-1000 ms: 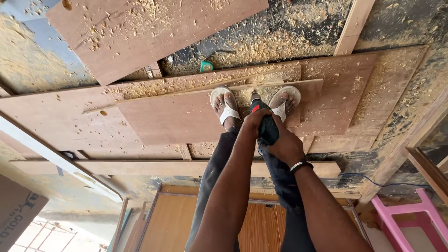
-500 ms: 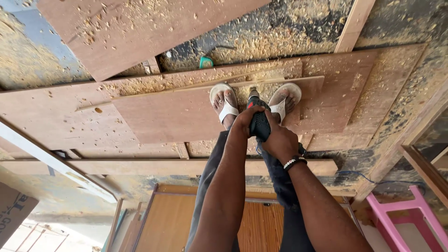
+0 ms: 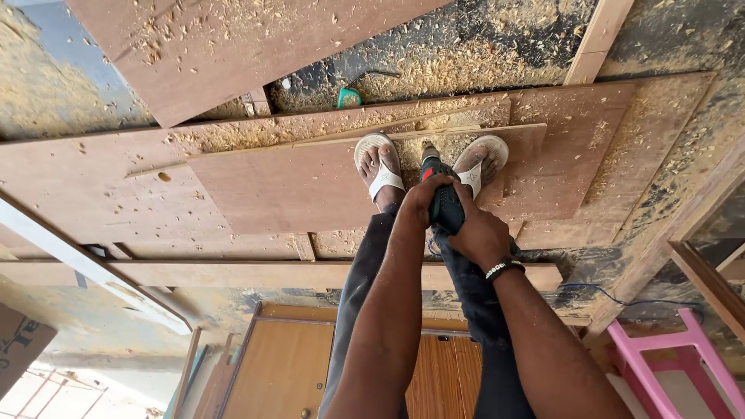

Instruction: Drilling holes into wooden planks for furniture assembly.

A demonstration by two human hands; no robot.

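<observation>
A workshop floor of dark, rough concrete thick with pale sawdust carries stacked sheets of wood, seen from a head camera that looks straight down the person's own body.

Nearest the camera, both forearms reach down the middle of the view. The right hand, with a black and white beaded band at the wrist, is wrapped tight round the rear of a dark green and black handheld power tool. The left hand is curled shut over the tool's front, beside a small red patch on its casing. The tool stands between the two feet, its tip down on the top sheet.

Compared with half a second ago, the hands and tool keep the same grip and sit at the same spot between the feet; only the view has drifted slightly.

Below the hands, dark trouser legs lead to feet in white flip-flop sandals, planted on a reddish-brown rectangular plywood sheet. That sheet lies on a larger brown board dusted with shavings.

Further out, a small teal-handled object lies in the sawdust, and another large plywood panel lies tilted beyond it. To the sides are a long timber batten, a pink plastic stool, a thin blue cable and a brown panelled door.
</observation>
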